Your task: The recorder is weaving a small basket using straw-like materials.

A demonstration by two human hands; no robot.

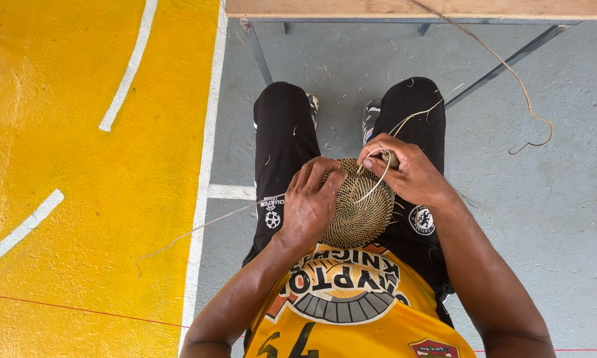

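A round, tightly coiled woven disc (pixel 357 211) of brown fibre rests on my lap between my knees. My left hand (pixel 310 202) grips its left edge, fingers curled over the rim. My right hand (pixel 408 172) sits at the disc's upper right edge and pinches a thin pale fibre strand (pixel 376 184) that loops across the disc. More of the strand (pixel 414 115) rises over my right knee. A long loose strand (pixel 199 229) trails left from the disc across the floor.
I sit in black shorts and a yellow shirt on a grey floor (pixel 550 199). A wooden bench (pixel 414 8) with metal legs stands ahead. A long curved fibre (pixel 517 79) hangs from it. Yellow painted floor (pixel 80 166) with white lines lies to the left.
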